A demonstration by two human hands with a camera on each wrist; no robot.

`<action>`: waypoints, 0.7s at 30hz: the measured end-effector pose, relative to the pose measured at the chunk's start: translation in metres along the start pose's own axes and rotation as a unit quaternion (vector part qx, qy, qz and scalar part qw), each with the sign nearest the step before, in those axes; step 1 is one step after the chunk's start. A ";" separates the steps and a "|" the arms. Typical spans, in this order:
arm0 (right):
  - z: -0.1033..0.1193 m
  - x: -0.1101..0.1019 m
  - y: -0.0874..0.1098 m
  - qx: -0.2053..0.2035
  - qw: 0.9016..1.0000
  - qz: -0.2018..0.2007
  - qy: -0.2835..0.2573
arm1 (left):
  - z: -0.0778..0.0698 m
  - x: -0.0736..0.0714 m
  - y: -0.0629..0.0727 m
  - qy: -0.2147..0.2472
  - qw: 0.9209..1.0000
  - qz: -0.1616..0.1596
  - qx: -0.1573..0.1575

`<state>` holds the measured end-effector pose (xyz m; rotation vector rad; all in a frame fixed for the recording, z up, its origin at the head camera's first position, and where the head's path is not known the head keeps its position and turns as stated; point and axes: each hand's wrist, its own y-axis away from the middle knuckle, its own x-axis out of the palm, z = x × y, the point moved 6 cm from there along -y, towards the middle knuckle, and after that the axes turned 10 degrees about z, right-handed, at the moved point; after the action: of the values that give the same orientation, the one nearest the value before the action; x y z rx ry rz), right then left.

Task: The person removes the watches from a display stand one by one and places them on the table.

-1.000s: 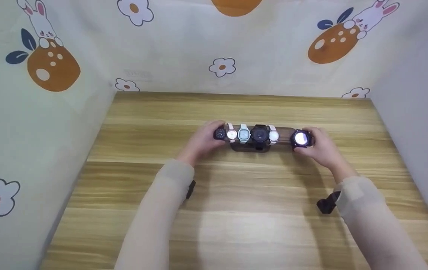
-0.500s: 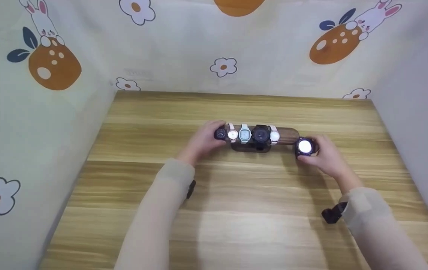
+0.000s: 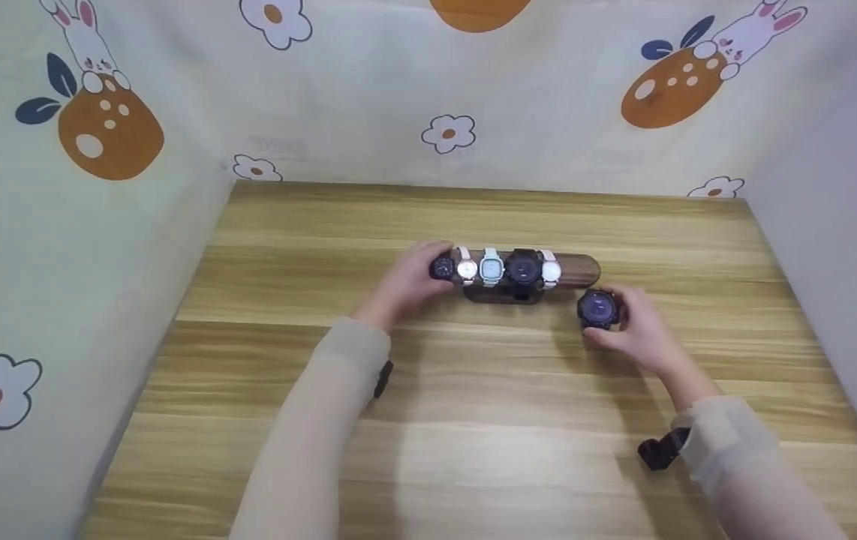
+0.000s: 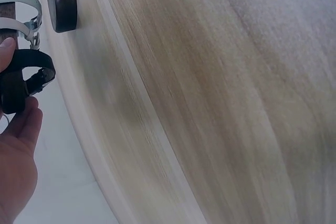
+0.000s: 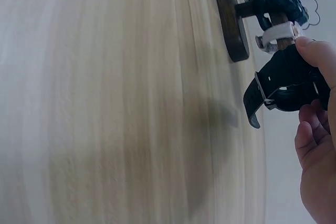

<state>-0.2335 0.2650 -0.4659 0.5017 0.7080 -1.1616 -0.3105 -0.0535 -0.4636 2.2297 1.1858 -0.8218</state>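
My left hand [image 3: 410, 279] grips the left end of a dark wooden watch stand [image 3: 582, 271], its thumb and fingers around the end by a small black watch [image 3: 442, 268]. Along the bar sit a pink-strapped watch [image 3: 466, 268], a mint square watch [image 3: 491, 268], a large black watch [image 3: 524, 268] and a pale-strapped watch [image 3: 551, 270]. The bar's right end is bare. My right hand [image 3: 638, 326] pinches another black watch [image 3: 597, 309] off the stand, in front of that end. In the right wrist view its buckled strap [image 5: 257, 98] hangs as a closed loop.
The stand's oval base [image 3: 503, 298] rests on the wood-grain table [image 3: 503, 420]. Patterned cloth walls [image 3: 353, 90] rise behind the table and at both sides. Each wrist wears a black camera, the right camera [image 3: 660, 452] showing fully.
My right hand has drawn the black watch off the bar's right end, then towards me and slightly left. Its bright face has turned dark. The left hand stays on the stand.
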 end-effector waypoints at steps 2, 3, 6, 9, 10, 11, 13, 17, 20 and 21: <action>0.004 0.005 0.000 -0.007 1.000 -0.002 -0.001 | 0.000 0.000 0.000 -0.002 1.000 0.000 0.001; 0.005 0.007 0.000 -0.010 1.000 -0.002 -0.001 | 0.000 0.000 -0.001 -0.004 1.000 0.001 0.002; 0.011 0.016 -0.002 -0.021 1.000 0.000 -0.006 | 0.000 0.000 -0.002 -0.008 1.000 0.006 0.002; 0.017 0.026 -0.004 -0.031 0.999 0.010 -0.022 | 0.000 0.000 -0.003 -0.012 1.000 0.009 0.001; 0.019 0.029 -0.005 -0.033 0.999 0.015 -0.026 | -0.001 0.000 -0.003 -0.013 1.000 0.009 0.001; 0.021 0.033 -0.006 -0.036 0.999 0.019 -0.027 | -0.001 -0.001 -0.002 -0.014 1.000 0.008 0.001; 0.025 0.040 -0.007 -0.039 0.999 0.024 -0.028 | -0.001 -0.001 -0.002 -0.015 1.000 0.006 0.002; 0.033 0.055 -0.009 -0.042 0.998 0.035 -0.027 | -0.001 -0.001 -0.001 -0.008 1.000 0.000 0.005; 0.039 0.067 -0.012 -0.043 0.997 0.045 -0.039 | -0.001 -0.001 -0.001 -0.006 1.000 -0.001 0.008; 0.041 0.070 -0.013 -0.044 0.997 0.048 -0.042 | -0.001 -0.001 -0.001 -0.007 1.000 -0.001 0.007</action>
<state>-0.2197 0.1874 -0.4888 0.4066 0.6524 -1.0511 -0.3120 -0.0532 -0.4624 2.2304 1.1797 -0.8487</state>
